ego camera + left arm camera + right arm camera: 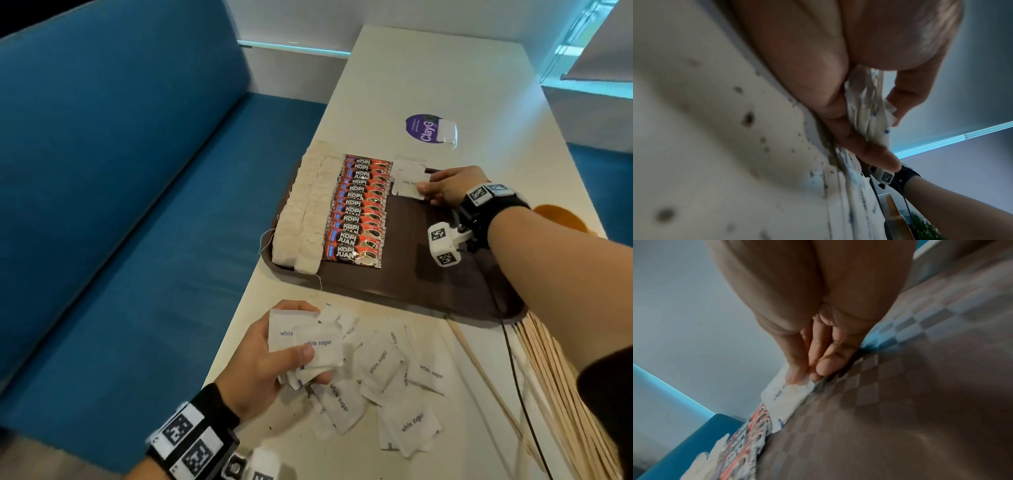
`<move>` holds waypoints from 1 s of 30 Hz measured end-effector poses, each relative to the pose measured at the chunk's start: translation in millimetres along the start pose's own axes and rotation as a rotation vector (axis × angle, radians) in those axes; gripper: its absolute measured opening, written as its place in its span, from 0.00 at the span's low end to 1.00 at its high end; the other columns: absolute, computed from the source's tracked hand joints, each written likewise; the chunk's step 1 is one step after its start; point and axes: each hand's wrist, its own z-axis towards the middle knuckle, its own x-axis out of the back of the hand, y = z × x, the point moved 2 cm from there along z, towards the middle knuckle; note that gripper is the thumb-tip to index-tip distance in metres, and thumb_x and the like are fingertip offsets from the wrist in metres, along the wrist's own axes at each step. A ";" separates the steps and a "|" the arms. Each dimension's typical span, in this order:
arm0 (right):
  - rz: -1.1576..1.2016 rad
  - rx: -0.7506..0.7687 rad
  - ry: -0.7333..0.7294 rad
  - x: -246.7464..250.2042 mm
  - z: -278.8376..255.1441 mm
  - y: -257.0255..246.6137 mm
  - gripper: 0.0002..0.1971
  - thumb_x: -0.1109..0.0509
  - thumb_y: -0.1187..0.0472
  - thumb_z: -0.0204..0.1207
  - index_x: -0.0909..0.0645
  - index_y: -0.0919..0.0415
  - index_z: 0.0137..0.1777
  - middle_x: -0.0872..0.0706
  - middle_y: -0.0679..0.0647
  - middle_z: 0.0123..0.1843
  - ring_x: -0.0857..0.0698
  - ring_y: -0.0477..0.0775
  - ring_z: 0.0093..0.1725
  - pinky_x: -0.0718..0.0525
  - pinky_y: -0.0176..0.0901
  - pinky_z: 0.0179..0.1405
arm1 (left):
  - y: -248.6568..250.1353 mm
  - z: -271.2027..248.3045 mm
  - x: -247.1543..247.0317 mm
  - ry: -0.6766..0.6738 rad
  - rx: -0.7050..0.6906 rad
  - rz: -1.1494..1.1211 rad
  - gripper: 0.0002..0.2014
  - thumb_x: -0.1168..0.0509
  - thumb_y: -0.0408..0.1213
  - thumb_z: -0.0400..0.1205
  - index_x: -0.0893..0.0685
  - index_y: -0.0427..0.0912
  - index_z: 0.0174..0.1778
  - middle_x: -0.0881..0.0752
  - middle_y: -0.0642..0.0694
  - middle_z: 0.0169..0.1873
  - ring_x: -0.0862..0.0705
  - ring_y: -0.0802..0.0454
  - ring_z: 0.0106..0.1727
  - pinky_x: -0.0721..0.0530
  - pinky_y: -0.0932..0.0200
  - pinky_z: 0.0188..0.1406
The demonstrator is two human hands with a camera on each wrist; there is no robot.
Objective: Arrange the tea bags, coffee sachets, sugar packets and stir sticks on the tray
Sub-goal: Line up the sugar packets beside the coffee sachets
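My left hand [260, 359] nearest, fingers curled round wad of sugar packets [308, 342], more loose ones [383, 377] scattered on surface beside it. Stir sticks [555, 377] off right. Farther out, right hand [445, 185] pinching one packet [407, 186] at far end of tray [445, 284], right next to coffee sachets [359, 212], tea bags [305, 209] left of those.

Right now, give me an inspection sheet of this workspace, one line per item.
Surface: white table, speckled with dark spots near the left hand.
Job's things: brown tray holds tea bags, coffee sachets, a few sugar packets; loose sugar packets and stir sticks on the table.
Clutter: purple sticker, orange object.
Grips: left hand holds a bunch of packets; right hand pinches one on the tray.
Cables: black cable beside the sticks.
Surroundings: blue bench.
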 end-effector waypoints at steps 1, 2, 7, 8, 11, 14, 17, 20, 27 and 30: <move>-0.019 0.002 0.004 -2.1 5.0 -0.6 0.09 0.14 0.64 0.69 0.13 0.58 0.42 0.09 0.57 0.44 0.12 0.52 0.38 0.08 0.42 0.48 | -0.4 0.1 0.3 -0.008 0.005 -0.005 0.27 0.24 0.24 0.70 0.21 0.35 0.66 0.15 0.28 0.55 0.12 0.28 0.48 0.10 0.43 0.36; -0.040 0.005 0.004 -4.1 8.7 -0.7 0.10 0.13 0.63 0.68 0.12 0.59 0.41 0.08 0.57 0.42 0.12 0.52 0.37 0.08 0.44 0.49 | -0.8 0.4 0.7 -0.015 0.010 -0.010 0.28 0.23 0.25 0.70 0.22 0.34 0.66 0.15 0.28 0.55 0.12 0.27 0.49 0.09 0.42 0.37; -0.085 -0.021 -0.015 -9.3 12.6 -5.6 0.08 0.14 0.62 0.70 0.12 0.63 0.41 0.11 0.56 0.36 0.15 0.49 0.32 0.10 0.37 0.39 | -0.9 1.0 1.7 -0.019 0.018 -0.022 0.26 0.23 0.25 0.70 0.19 0.37 0.64 0.16 0.26 0.56 0.12 0.26 0.46 0.09 0.41 0.36; -0.093 -0.029 -0.020 -9.9 11.1 -7.5 0.09 0.15 0.63 0.72 0.12 0.64 0.43 0.12 0.56 0.36 0.16 0.48 0.30 0.11 0.34 0.34 | -1.1 1.3 2.1 -0.017 0.016 -0.020 0.26 0.23 0.25 0.70 0.19 0.37 0.64 0.17 0.26 0.57 0.12 0.26 0.47 0.09 0.41 0.37; -0.132 -0.040 -0.007 -11.0 13.5 -9.2 0.10 0.16 0.61 0.73 0.12 0.67 0.45 0.12 0.56 0.36 0.17 0.48 0.29 0.11 0.38 0.40 | -1.5 1.9 2.1 -0.015 0.018 -0.014 0.26 0.22 0.25 0.69 0.19 0.37 0.64 0.17 0.27 0.56 0.13 0.26 0.48 0.09 0.40 0.37; -0.140 -0.048 0.020 -11.4 16.3 -8.2 0.12 0.15 0.60 0.72 0.12 0.68 0.46 0.11 0.56 0.36 0.16 0.49 0.31 0.09 0.47 0.56 | -1.1 1.8 0.4 -0.014 0.018 -0.012 0.27 0.23 0.24 0.70 0.20 0.36 0.65 0.15 0.29 0.55 0.12 0.26 0.47 0.08 0.41 0.37; -0.154 -0.057 0.014 -10.3 12.5 -10.3 0.12 0.16 0.57 0.73 0.14 0.65 0.40 0.11 0.56 0.37 0.14 0.52 0.36 0.09 0.47 0.57 | 0.6 1.1 -0.8 -0.011 0.023 -0.009 0.27 0.27 0.20 0.72 0.23 0.34 0.67 0.15 0.26 0.56 0.11 0.28 0.43 0.09 0.44 0.34; -0.033 -0.080 -0.056 -7.2 -0.2 -13.5 0.14 0.19 0.59 0.76 0.22 0.64 0.40 0.18 0.55 0.33 0.20 0.50 0.29 0.12 0.40 0.35 | 2.9 0.9 -2.7 0.004 0.023 0.006 0.27 0.30 0.19 0.72 0.25 0.33 0.68 0.14 0.24 0.54 0.10 0.30 0.39 0.10 0.47 0.31; 0.024 0.155 -0.027 7.3 -73.8 -21.7 0.06 0.21 0.64 0.78 0.14 0.65 0.47 0.12 0.61 0.37 0.15 0.51 0.28 0.13 0.41 0.31 | 5.9 -3.2 -9.2 0.050 -0.015 0.023 0.25 0.29 0.20 0.72 0.23 0.33 0.66 0.14 0.23 0.53 0.10 0.32 0.36 0.13 0.52 0.25; 0.070 0.229 -0.109 4.8 -130.9 -20.5 0.03 0.23 0.67 0.79 0.14 0.66 0.50 0.12 0.59 0.38 0.15 0.50 0.29 0.12 0.42 0.32 | 7.8 -4.4 -11.8 0.060 -0.022 0.032 0.26 0.28 0.21 0.71 0.23 0.34 0.65 0.14 0.23 0.54 0.10 0.32 0.36 0.13 0.53 0.23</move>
